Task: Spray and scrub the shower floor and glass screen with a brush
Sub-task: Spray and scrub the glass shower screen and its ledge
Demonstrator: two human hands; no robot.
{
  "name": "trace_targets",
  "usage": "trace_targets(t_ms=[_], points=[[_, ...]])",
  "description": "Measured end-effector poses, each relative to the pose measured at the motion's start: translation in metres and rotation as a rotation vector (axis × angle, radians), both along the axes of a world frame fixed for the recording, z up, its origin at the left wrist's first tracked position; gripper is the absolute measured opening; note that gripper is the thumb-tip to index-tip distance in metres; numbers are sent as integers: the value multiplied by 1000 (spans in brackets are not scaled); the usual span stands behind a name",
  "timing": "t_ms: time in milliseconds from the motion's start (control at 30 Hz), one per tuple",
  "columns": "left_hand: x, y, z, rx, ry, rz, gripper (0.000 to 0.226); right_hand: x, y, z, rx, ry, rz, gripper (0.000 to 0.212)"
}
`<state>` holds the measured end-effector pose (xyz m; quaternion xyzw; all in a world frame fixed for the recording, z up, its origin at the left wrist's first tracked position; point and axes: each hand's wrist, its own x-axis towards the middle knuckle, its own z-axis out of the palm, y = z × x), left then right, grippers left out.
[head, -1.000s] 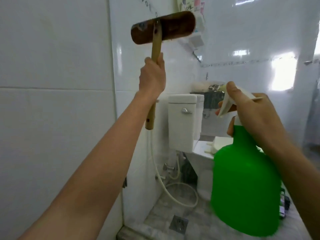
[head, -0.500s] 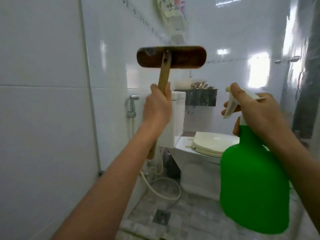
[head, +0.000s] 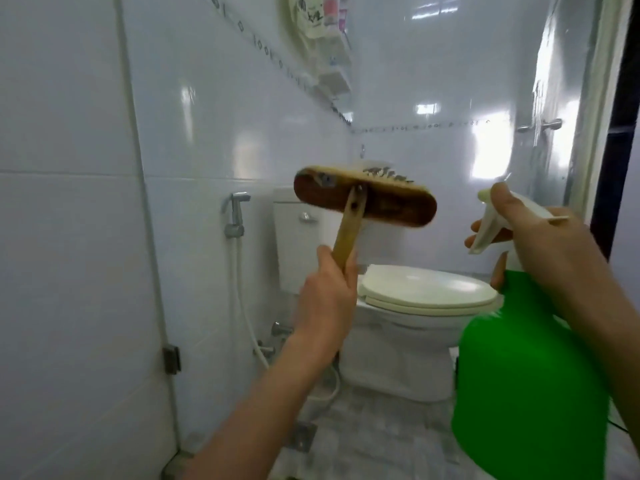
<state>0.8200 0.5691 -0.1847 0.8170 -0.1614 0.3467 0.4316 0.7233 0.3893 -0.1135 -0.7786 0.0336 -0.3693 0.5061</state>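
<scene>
- The pale glass screen (head: 69, 271) filled the left of the frame, a small metal hinge (head: 171, 358) on its edge. Tile lines showed across it, so I could not tell for certain where glass ended and wall began.
- The grey marbled shower floor (head: 363, 445) lay along the bottom centre, partly behind your forearms. Expect it to be slick once sprayed.
- The bulbous green plastic spray bottle (head: 526, 393) hung at lower right, its base cut off by the frame. Its wall was opaque, so the fill level was hidden. If full, it would probably feel heavy and swing from the neck, so grip it there.
- The brown wooden scrubbing brush (head: 363, 202) was raised at centre, in front of the white toilet (head: 426, 296). It looked stiff and light. The bristles faced away, mostly unseen. Hold low on the bamboo-coloured handle (head: 346, 237) for leverage.
- Your right hand (head: 540, 244) wrapped the white trigger head, thumb on top, fingers curled around the lever. The nozzle was partly covered.
- Your left hand (head: 329, 299) clenched the handle, hiding its lower end.
- A square metal drain (head: 303, 436) was blurred.
</scene>
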Motion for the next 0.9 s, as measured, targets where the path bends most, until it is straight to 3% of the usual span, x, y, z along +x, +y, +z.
trace_targets(t_ms=[133,233,300,367,600,700,800,900], points=[[28,-23,90,-126,-111,20,38,-7,-11,4,38,-50,-4,45],[15,-37,32,-131,-63,0,44,-14,-24,1,65,-36,-2,46],[-10,-37,-30,9,5,6,46,-20,-31,-3,37,-9,0,51],[-21,-39,-49,74,26,-23,40,-24,-39,-5,7,0,-4,54],[5,-97,98,-132,-170,-74,32,-42,-68,5,26,-97,-50,56],[-4,-113,45,-159,-118,-82,42,-48,-80,-3,36,-99,-38,56],[-46,-117,-58,14,73,-57,53,-54,-87,-14,47,-48,-9,57],[-58,-119,-55,100,50,-6,49,-57,-93,-17,31,5,-18,63]])
